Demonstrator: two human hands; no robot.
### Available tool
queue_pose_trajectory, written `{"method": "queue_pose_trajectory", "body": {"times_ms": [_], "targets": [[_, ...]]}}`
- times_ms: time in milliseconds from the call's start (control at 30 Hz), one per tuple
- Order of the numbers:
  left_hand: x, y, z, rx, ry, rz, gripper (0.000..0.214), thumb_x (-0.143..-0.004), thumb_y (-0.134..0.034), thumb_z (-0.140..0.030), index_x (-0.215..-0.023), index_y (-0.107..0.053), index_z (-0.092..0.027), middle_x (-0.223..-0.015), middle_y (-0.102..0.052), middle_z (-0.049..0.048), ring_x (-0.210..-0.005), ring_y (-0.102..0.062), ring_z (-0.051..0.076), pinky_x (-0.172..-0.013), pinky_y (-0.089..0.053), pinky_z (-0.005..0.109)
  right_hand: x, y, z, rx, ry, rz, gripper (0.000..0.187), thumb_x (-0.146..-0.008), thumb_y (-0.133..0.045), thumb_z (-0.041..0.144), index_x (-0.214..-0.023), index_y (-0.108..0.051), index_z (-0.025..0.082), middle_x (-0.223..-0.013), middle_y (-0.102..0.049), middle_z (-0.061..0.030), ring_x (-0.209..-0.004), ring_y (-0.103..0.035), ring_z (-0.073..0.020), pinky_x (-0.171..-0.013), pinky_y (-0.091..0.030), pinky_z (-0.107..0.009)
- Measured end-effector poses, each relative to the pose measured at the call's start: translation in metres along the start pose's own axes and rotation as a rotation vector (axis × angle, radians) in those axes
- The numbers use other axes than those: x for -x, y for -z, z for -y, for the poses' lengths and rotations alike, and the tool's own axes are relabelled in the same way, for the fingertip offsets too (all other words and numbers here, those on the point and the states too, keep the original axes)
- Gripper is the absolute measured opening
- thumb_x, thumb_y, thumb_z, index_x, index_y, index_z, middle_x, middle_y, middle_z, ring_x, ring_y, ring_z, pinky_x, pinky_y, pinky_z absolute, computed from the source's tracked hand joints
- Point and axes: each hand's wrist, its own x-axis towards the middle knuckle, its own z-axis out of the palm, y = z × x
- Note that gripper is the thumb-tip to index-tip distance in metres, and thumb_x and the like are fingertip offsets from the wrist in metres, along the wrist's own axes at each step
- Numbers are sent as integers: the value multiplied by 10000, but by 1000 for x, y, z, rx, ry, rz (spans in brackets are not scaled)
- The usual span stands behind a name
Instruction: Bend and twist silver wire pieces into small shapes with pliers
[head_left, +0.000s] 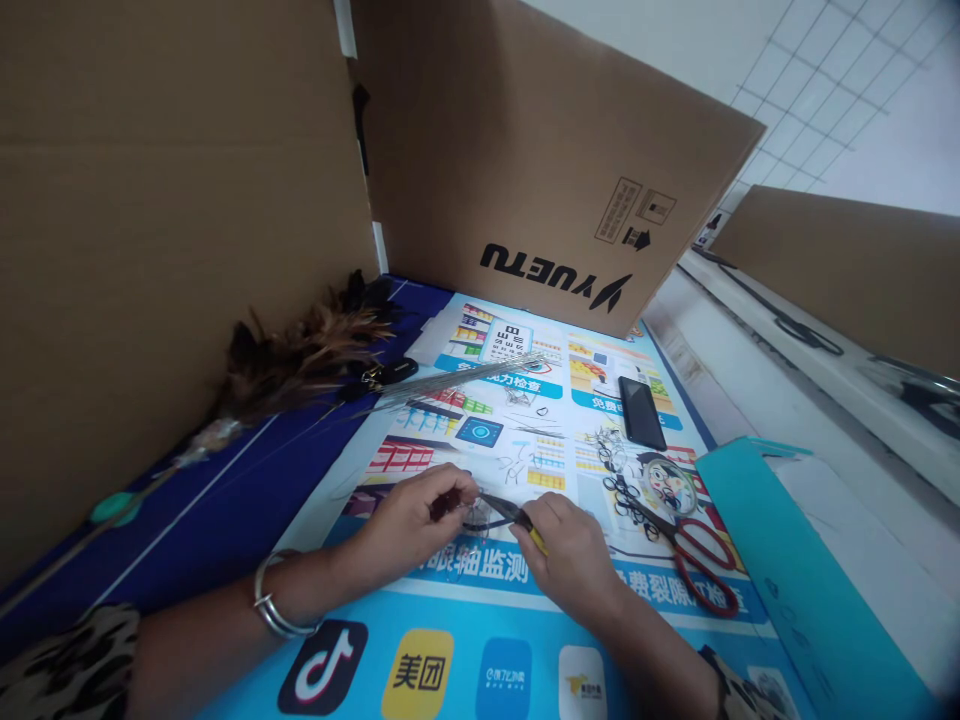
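Observation:
My right hand [566, 550] is closed around the yellow-handled pliers [504, 507], whose dark pointed jaws reach left to the fingertips of my other hand. My left hand [431, 515] pinches something small and thin at the jaw tips; fingers hide most of it. Just below the jaws, a dark curved strip [487, 525] shows between the hands, with fine thin strands near it. Both hands are low over the printed poster sheet [465, 620].
Red-handled scissors [701, 570] lie to the right, beside several small black rings [626, 500] and a round clear container [670, 487]. Farther back are a black phone [642, 412] and a bundle of thin wires [472, 375]. Feathers [300, 350] lie left; cardboard panels [525, 150] stand behind.

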Motion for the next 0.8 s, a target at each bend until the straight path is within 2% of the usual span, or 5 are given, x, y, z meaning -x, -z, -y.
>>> {"method": "queue_pose_trajectory", "body": {"times_ms": [200,800], "targets": [[1,-1,-2,60,67,0,183,-768,-457,-103,-929,-484,-186,-826,-570,-1,-714,-532,123,-635,-427,237,0,1,1,5,-12,10,157,-897,-453,320,-933,-542,196,-894,-574,-46,-815,-523,-169,-651,-353,-247],[1,-2,1,105,49,62,197,-754,-434,-83,-911,-472,-196,-782,-512,-23,-697,-502,116,-644,-418,228,-1,-2,2,15,35,-2,153,-895,-459,323,-910,-540,194,-864,-575,-37,-789,-519,-163,-617,-327,-249]]}}
